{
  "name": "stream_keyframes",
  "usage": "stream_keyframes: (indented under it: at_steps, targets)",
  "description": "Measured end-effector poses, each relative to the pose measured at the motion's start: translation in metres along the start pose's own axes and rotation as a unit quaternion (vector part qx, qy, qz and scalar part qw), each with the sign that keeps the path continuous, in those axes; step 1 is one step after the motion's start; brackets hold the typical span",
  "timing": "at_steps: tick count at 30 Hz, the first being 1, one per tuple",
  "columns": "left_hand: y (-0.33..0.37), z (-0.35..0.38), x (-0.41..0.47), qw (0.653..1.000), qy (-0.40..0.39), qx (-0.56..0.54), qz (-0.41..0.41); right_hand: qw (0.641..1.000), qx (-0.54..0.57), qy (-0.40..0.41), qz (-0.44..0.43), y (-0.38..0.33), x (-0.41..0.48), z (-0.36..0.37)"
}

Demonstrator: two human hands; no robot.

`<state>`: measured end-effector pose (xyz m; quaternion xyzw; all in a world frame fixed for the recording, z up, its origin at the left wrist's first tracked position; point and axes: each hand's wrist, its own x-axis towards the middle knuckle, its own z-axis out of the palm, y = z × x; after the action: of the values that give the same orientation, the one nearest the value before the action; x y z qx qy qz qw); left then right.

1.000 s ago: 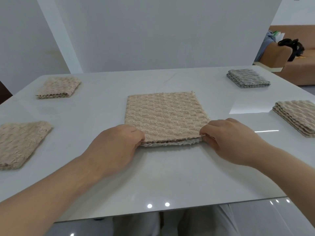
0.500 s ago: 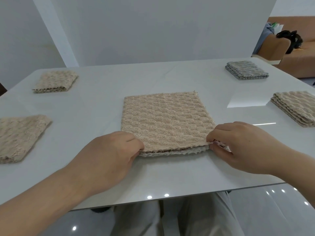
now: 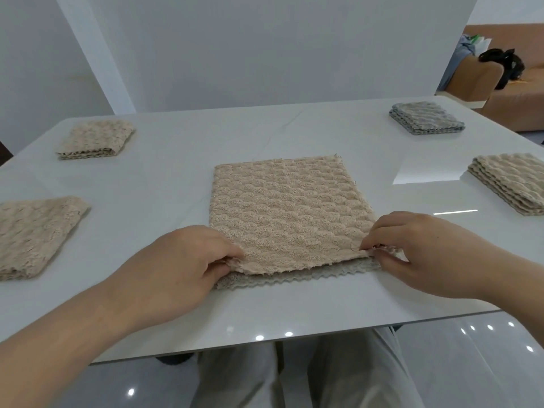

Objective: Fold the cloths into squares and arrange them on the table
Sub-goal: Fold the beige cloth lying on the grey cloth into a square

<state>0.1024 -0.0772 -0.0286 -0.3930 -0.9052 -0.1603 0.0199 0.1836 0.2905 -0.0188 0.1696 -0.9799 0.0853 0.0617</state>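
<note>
- The white glossy rectangular table (image 3: 294,313) fills most of the view; its left and right ends run out of frame.
- The beige waffle-textured cloth (image 3: 288,213) lies doubled at the table's middle, near the front edge, with a paler lower layer showing along its near side.
- The left hand (image 3: 176,266) pinches the top layer's near-left corner, and the right hand (image 3: 426,254) pinches its near-right corner; the fingertips are partly hidden under the fabric.
- A folded beige cloth at near left (image 3: 32,234) is cut off by the frame.
- A folded beige stack at right (image 3: 512,181) is also cut off.
- A folded grey cloth (image 3: 426,117) sits at far right.
- A small folded beige cloth (image 3: 95,138) sits at far left.
</note>
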Motion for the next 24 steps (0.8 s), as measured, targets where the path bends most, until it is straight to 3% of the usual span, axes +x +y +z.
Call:
stream_keyframes:
  at_steps: [19,24]
  targets:
    - [0.002,-0.004,0.004,0.997,0.008,-0.03,-0.065,0.998,0.042,-0.038,0.038,0.008,0.007,-0.001]
    - [-0.007,-0.021,0.026,0.992,0.074,-0.052,-0.088,0.997,0.057,0.016,0.045,0.016,0.026,-0.02]
